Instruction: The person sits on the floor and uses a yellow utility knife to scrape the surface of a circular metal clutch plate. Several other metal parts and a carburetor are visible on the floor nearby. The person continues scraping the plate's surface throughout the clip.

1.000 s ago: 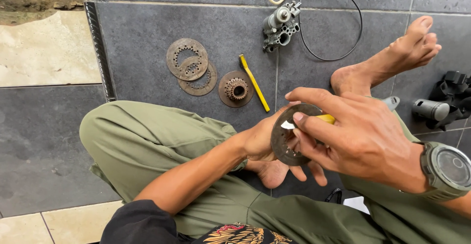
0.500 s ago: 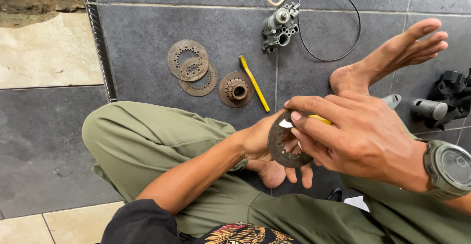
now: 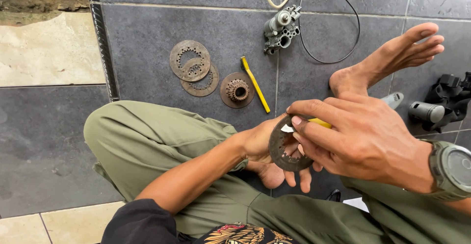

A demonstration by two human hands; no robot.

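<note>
L hand (image 3: pixel 267 143) grips toothed ring plate (image 3: pixel 286 148) from below. R hand (image 3: pixel 360 138) closed on yellow-handled tool (image 3: pixel 320 122), tip on plate. Two spare discs (image 3: pixel 194 67) on floor nearby.

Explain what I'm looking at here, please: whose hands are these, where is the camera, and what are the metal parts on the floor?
The single view comes from a camera worn on the person's head, looking down at their lap as they sit on a dark tiled floor. The left hand holds a round toothed metal disc from below. The right hand, with a wristwatch, presses a small tool with a yellow handle against the disc's edge. On the floor lie two overlapping rusty discs, a disc with a toothed hub, a yellow brush, and a grey metal engine-like part with a black cable. The person's bare foot rests on the tiles.
</note>
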